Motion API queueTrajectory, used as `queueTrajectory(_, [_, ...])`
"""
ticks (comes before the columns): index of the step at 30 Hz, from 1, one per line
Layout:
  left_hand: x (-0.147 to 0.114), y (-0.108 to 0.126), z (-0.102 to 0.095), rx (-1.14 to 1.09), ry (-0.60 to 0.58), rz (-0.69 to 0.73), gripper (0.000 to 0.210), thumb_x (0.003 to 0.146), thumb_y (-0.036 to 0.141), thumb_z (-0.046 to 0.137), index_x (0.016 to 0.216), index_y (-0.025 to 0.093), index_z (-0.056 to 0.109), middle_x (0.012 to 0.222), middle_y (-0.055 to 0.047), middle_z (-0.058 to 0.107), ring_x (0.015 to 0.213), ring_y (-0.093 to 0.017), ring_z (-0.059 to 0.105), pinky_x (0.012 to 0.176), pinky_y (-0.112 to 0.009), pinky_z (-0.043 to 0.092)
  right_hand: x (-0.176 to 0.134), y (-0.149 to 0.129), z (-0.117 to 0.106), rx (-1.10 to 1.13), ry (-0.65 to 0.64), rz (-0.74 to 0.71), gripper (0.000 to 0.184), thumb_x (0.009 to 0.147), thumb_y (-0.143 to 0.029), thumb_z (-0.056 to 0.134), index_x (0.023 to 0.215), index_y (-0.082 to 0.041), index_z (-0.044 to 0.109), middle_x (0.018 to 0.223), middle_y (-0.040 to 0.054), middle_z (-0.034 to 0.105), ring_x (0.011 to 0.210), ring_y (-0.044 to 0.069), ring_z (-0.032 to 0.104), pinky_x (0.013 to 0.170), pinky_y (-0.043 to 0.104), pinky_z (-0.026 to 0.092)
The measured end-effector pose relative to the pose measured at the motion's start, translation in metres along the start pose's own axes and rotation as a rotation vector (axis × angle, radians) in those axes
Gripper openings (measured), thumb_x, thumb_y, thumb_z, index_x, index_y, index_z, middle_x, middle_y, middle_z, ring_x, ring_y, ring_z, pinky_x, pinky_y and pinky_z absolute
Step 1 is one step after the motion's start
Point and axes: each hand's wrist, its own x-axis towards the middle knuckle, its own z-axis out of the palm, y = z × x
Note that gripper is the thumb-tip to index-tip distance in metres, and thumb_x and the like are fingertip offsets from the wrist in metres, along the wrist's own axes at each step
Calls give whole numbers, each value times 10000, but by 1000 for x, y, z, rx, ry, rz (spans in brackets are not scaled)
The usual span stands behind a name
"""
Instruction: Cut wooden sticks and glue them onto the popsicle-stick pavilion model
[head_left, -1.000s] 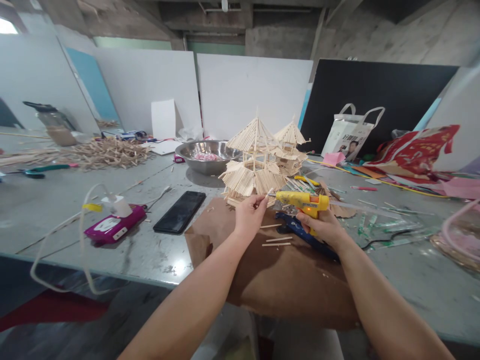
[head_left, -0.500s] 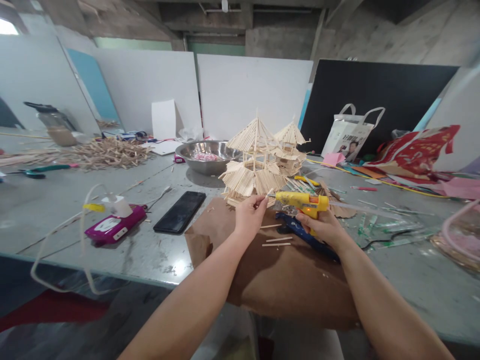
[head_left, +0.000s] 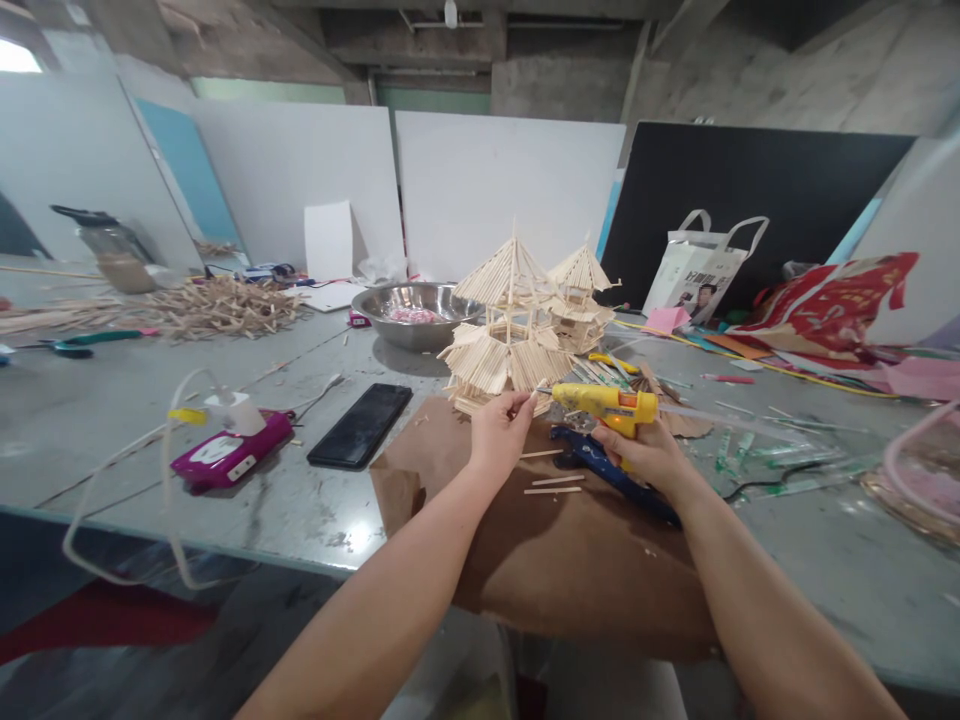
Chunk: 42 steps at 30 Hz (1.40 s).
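My right hand (head_left: 646, 452) is wrapped round the handle of a yellow hot glue gun (head_left: 604, 402), whose nozzle points left. A clear glue stick (head_left: 720, 420) sticks out of the gun's back. My left hand (head_left: 501, 430) pinches a small wooden stick (head_left: 537, 393) right at the nozzle; most of the stick is hidden by the fingers. Just behind my left hand stands a pagoda model (head_left: 510, 345) of thin wooden sticks, with a second stick tower (head_left: 583, 300) behind it. Several loose sticks (head_left: 553, 490) and blue-handled pliers (head_left: 611, 475) lie below the gun.
Brown paper (head_left: 570, 570) covers the table's front edge. To the left are a black phone (head_left: 360, 426) and a purple power strip (head_left: 232, 450) with cables. Farther back sit a metal bowl (head_left: 420, 325) and a stick pile (head_left: 225, 308). Glue stick wrappers (head_left: 765, 455) lie at right.
Hardly anything differs. Both hands keep their places, with the stick still at the glue gun's nozzle; the view has shifted very slightly.
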Motion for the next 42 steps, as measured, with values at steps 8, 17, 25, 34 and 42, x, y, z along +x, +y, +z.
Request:
queueTrajectory(8, [5, 9, -7, -259, 68, -175, 201, 668, 317, 530, 657, 136, 617, 479, 33, 512, 464, -66, 433, 471, -181, 350, 0, 3, -6, 198, 44, -92, 265, 655, -433, 575, 668, -178, 504, 409, -49, 453, 356, 79, 397, 380, 221, 301])
queueTrajectory(17, [46, 30, -23, -645, 128, -311, 225, 614, 337, 578, 536, 133, 522, 428, 56, 457, 290, -9, 283, 303, -177, 179, 1, 4, -10, 413, 67, -87, 300, 645, -461, 571, 725, -182, 496, 575, -17, 492, 370, 80, 423, 349, 225, 306])
queueTrajectory(25, [75, 39, -31, -688, 171, -313, 173, 609, 278, 579, 570, 120, 518, 413, 58, 464, 259, -8, 282, 283, -178, 157, 2, 9, -9, 490, 41, -62, 261, 646, -405, 600, 735, -176, 511, 600, -17, 510, 363, 68, 435, 342, 212, 304])
queueTrajectory(34, [85, 40, -36, -691, 60, -321, 176, 605, 276, 576, 592, 103, 547, 408, 39, 476, 239, -8, 280, 277, -176, 123, 3, 12, -8, 503, 8, -69, 209, 677, -361, 588, 742, -172, 527, 573, -20, 519, 366, 68, 445, 351, 204, 310])
queueTrajectory(42, [91, 37, -38, -679, 25, -347, 154, 627, 248, 566, 572, 104, 555, 408, 27, 484, 236, -8, 281, 277, -178, 118, 3, 14, -9, 500, 6, -86, 231, 659, -373, 603, 745, -169, 537, 598, -21, 529, 362, 62, 450, 344, 198, 310])
